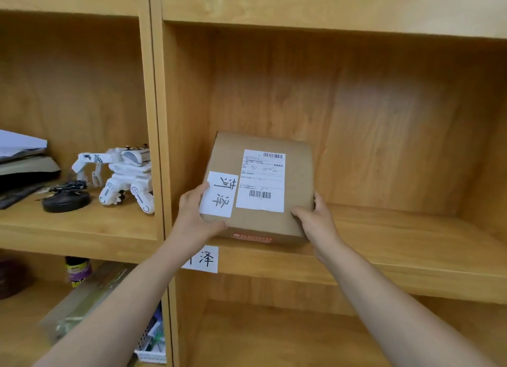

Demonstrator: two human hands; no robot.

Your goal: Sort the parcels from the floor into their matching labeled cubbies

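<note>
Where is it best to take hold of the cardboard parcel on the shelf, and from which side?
Probably at the two short side walls of the cardboard parcel, coming from the open front of the cubby. It lies flat and wide, so one hand per side fits, as the left hand and right hand do now.

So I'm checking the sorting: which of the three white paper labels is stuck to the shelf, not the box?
The handwritten white label on the wooden shelf's front edge, below the brown cardboard parcel.
</note>
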